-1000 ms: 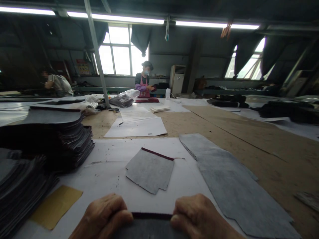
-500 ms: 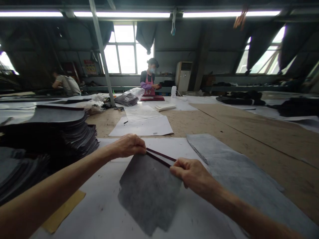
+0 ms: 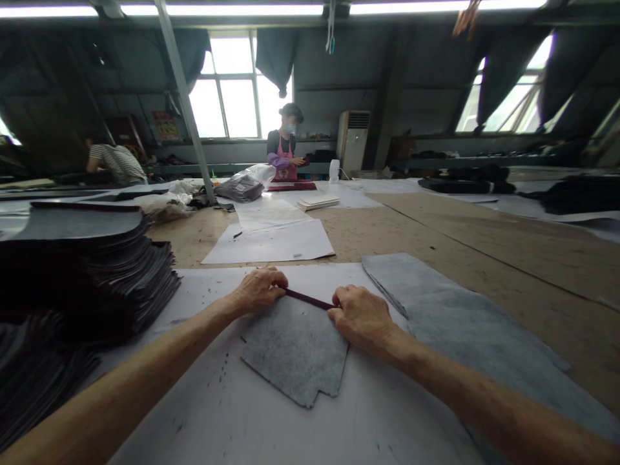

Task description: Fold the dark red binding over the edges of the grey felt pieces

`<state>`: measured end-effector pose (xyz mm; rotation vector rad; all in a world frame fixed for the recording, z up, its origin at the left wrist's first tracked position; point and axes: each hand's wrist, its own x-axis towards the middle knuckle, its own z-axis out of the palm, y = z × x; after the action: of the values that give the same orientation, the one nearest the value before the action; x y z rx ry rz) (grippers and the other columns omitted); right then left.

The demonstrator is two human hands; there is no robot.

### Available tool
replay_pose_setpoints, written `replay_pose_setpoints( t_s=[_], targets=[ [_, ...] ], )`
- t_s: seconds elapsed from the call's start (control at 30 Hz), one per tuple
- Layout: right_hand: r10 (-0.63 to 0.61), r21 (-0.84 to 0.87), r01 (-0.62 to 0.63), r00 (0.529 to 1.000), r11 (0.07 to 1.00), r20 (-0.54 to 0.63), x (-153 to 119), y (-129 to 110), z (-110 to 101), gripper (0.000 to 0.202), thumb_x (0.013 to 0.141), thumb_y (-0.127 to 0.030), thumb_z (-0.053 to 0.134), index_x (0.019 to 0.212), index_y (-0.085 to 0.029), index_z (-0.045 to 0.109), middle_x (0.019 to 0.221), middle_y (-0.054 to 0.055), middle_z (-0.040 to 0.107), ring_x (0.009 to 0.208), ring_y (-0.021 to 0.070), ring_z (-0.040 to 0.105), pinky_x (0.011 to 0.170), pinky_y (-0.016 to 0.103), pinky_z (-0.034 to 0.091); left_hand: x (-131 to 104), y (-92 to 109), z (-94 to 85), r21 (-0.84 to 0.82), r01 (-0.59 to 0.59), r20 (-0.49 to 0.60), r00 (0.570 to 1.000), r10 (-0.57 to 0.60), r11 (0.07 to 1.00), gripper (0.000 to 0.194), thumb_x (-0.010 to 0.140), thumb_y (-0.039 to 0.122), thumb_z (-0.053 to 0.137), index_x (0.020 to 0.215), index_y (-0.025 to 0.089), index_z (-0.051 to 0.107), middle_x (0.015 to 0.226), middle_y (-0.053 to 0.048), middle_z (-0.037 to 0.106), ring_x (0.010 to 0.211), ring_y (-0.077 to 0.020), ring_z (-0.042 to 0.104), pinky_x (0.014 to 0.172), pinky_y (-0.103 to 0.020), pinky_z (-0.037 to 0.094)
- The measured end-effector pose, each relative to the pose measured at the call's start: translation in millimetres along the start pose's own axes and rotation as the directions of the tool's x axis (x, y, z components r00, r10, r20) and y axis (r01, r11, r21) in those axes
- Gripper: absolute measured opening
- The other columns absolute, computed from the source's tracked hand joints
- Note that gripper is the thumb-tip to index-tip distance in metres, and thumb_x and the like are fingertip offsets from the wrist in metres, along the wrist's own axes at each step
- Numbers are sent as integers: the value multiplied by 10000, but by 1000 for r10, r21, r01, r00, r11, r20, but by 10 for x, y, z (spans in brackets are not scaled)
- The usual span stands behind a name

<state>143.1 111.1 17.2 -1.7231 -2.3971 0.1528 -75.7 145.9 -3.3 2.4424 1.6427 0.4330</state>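
A grey fabric-like piece (image 3: 300, 355) with a notched near corner lies on white paper in front of me. Along its far edge runs a narrow dark maroon strip (image 3: 310, 299). At the strip's left end, my left hand (image 3: 261, 289) is closed, thumb and fingers pinching the edge. My right hand (image 3: 361, 314) pinches the right end in the same way, its other fingers curled. Between the two hands the strip lies straight against the grey piece. My fingers hide both ends of it.
Stacks of dark-edged grey pieces (image 3: 140, 278) stand at the left. Larger grey sheets (image 3: 450, 316) lie at the right. Beyond are white papers (image 3: 271, 242), a plastic-wrapped bundle (image 3: 245, 184) and a metal pole (image 3: 186, 103). A person in a pink apron (image 3: 285, 161) stands across the table.
The grey piece has come down flat onto the paper. Two dark lines with a gap between my hands now show as one strip along the edge. My view has shifted slightly.
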Motion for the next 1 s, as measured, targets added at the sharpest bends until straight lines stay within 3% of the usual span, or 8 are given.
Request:
replay_pose_setpoints(
  t_s=[0.17, 0.33, 0.47, 0.6, 0.73, 0.87, 0.93, 1.0],
  targets=[
    [-27, 2, 27, 990, 1000, 140, 124, 46, -57, 226, 866, -347, 509, 917, -140, 586, 921, 37, 598, 846, 150, 569, 764, 355, 466, 25, 2, -41, -3, 42, 52, 998, -42, 999, 241, 875, 308, 512, 1033, 132, 555, 1040, -69, 573, 915, -180, 567, 798, -382, 485],
    [-101, 69, 88, 973, 994, 208, 263, 110, -110, 246, 866, -338, 515, 992, -135, 576, 973, 38, 592, 832, 153, 579, 721, 329, 493, -140, 7, -167, -4, 140, 104, 985, -139, 990, 237, 873, 326, 513, 957, 112, 573, 923, -43, 598, 806, -155, 587, 718, -332, 503],
    [-121, 87, 111, 986, 990, 117, 245, 87, -91, 281, 870, -335, 510, 1076, -148, 546, 1072, 61, 563, 898, 171, 569, 761, 356, 489, -310, 18, -192, 12, 217, 52, 975, -217, 976, 203, 835, 318, 548, 838, 128, 617, 780, -18, 609, 699, -136, 577, 662, -297, 489],
    [-147, 70, 150, 988, 986, -44, -14, 40, -43, 256, 893, -271, 465, 1098, -145, 551, 1137, 98, 551, 1055, 206, 509, 902, 414, 415, -474, 128, -85, 38, 244, -123, 963, -238, 969, 268, 838, 274, 447, 982, 169, 647, 972, -63, 633, 895, -203, 584, 819, -336, 462],
    [-206, 58, 213, 974, 975, -97, -407, 36, -4, 407, 888, -248, 438, 1235, -38, 473, 1296, 190, 449, 1237, 244, 357, 1039, 378, 282, -700, 304, 106, 61, 171, -188, 969, -157, 983, 481, 872, 372, 375, 1274, 122, 456, 1337, -116, 437, 1241, -257, 371, 1043, -411, 296],
    [-394, 113, 386, 917, 915, 61, -692, -32, 90, 608, 886, -491, 365, 1344, -91, 358, 1427, 145, 277, 1329, 244, 197, 1094, 387, 163, -898, 322, 312, 145, -31, -44, 998, 37, 989, 581, 874, 491, 339, 1378, 207, 288, 1451, -54, 249, 1333, -243, 229, 1093, -463, 193],
    [-448, 183, 424, 886, 887, 120, -726, -55, 150, 663, 895, -540, 264, 1370, -79, 300, 1446, 154, 215, 1345, 259, 122, 1092, 432, 130, -918, 257, 380, 202, -45, 25, 999, 41, 978, 556, 889, 470, 262, 1389, 227, 251, 1453, -36, 224, 1337, -244, 214, 1084, -491, 197],
    [-439, 197, 412, 890, 890, 124, -726, -27, 165, 690, 888, -563, 247, 1369, -71, 299, 1449, 160, 203, 1344, 274, 119, 1084, 455, 140, -900, 209, 405, 248, -56, 61, 997, 42, 967, 564, 880, 464, 248, 1393, 228, 237, 1457, -41, 193, 1340, -254, 193, 1080, -514, 180]
  ],
)
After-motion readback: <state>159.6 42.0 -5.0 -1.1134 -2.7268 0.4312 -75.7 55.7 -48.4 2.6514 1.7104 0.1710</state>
